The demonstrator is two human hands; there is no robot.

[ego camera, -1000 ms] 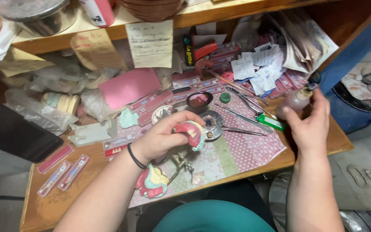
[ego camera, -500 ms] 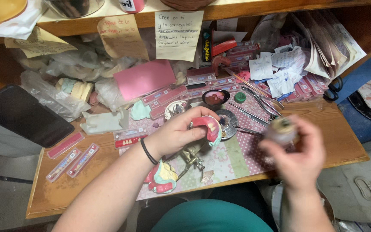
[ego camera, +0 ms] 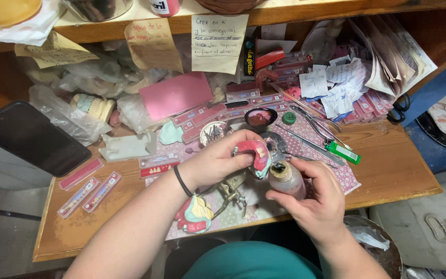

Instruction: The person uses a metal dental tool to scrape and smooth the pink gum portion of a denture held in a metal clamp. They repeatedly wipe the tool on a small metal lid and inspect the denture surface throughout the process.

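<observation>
My left hand (ego camera: 217, 161) grips a pink and teal dental cast (ego camera: 254, 155) above the patterned mat (ego camera: 341, 175). My right hand (ego camera: 313, 199) holds a small clear bottle (ego camera: 285, 178) with a dark open neck, upright and just below the cast, almost touching it. A metal articulator (ego camera: 229, 190) lies under my hands. A second pink and teal cast (ego camera: 194, 215) rests at the mat's near edge, by my left wrist.
A green lighter (ego camera: 345, 152), long metal tools (ego camera: 311, 142), a small dark dish (ego camera: 260, 118) and a metal dish (ego camera: 212, 132) lie behind my hands. A dark tablet (ego camera: 29, 137) is far left, red tooth strips (ego camera: 90, 188) beside it. Paper notes hang from the shelf.
My right hand has come in from the desk's right edge, carrying the small bottle to just under the cast. My left hand has kept its hold on the cast.
</observation>
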